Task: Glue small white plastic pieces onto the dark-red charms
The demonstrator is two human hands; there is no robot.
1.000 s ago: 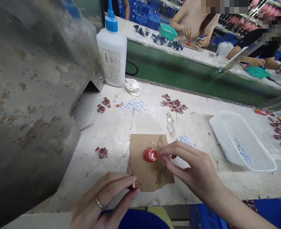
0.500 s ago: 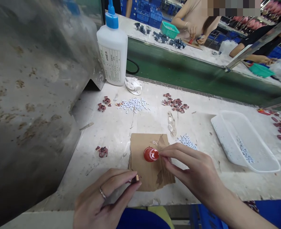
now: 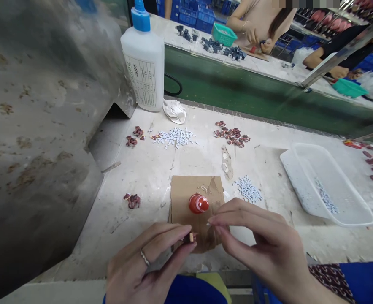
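Brown piece [image 3: 187, 239] clamped in our left hand [image 3: 153, 257]; pale bit [image 3: 209, 223] pinched in our right hand [image 3: 264, 238]. We note red cup [image 3: 193, 204] on cardboard [image 3: 182, 191].

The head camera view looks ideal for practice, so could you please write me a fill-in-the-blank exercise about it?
1. The small round red container stands on a flat brown sheet of ____.
2. The tall white plastic bottle has a cap coloured ____.
3. The person's ____ hand wears a silver metal ring and pinches a small reddish-brown piece.
Missing words: cardboard; blue; left.
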